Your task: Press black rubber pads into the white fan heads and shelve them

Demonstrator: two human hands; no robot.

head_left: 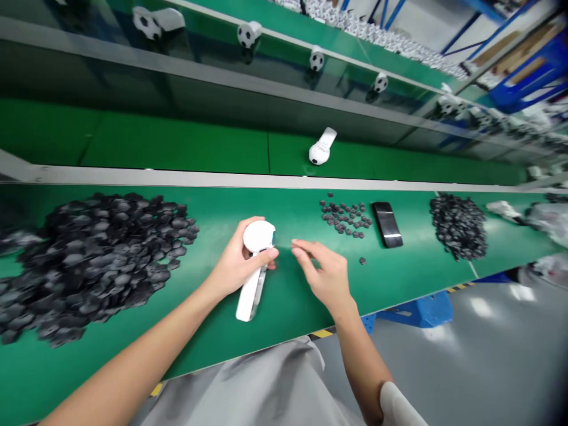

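Note:
My left hand (pixel 242 263) is wrapped around a white ball-headed device (pixel 251 296). Its round white head points away from me and its long flat handle towards me. The thumb lies across the neck, and the fingers behind are partly hidden. A little to the right, my right hand (pixel 326 273) has thumb and index finger pinched together, apart from the device. Whatever sits in that pinch is too small to make out. Beyond my right hand lie scattered small black pieces (pixel 346 218), with one loose black piece (pixel 362 261) closer to me.
A large heap of flat black pieces (pixel 102 254) covers the left of the green table (pixel 213 343). On the right are a black phone (pixel 387 225) and another black heap (pixel 459 225). A similar white device (pixel 323 146) lies on the green belt behind the rail. Football-patterned heads (pixel 316 59) line the upper shelf.

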